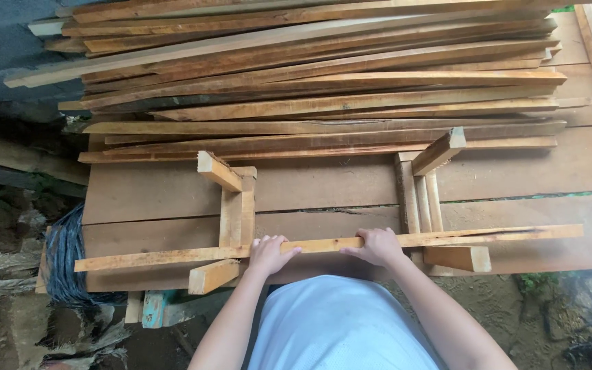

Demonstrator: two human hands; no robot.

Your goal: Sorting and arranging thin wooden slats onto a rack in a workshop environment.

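Both hands grip one long wooden strip (330, 244) lying across the near edge of the plank worktop (529, 171). The left hand (268, 252) and right hand (378, 245) close their fingers over its middle. The strip rests on two wooden brackets: left bracket (231, 216) and right bracket (426, 199). Behind them, a stack of timber strips (323, 75) fills the far side. A dark coil of wire (66, 264) sits at the left end.

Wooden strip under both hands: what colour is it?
The wooden strip is pale orange-tan raw timber, with darker edges toward its right end; seen in the head view.
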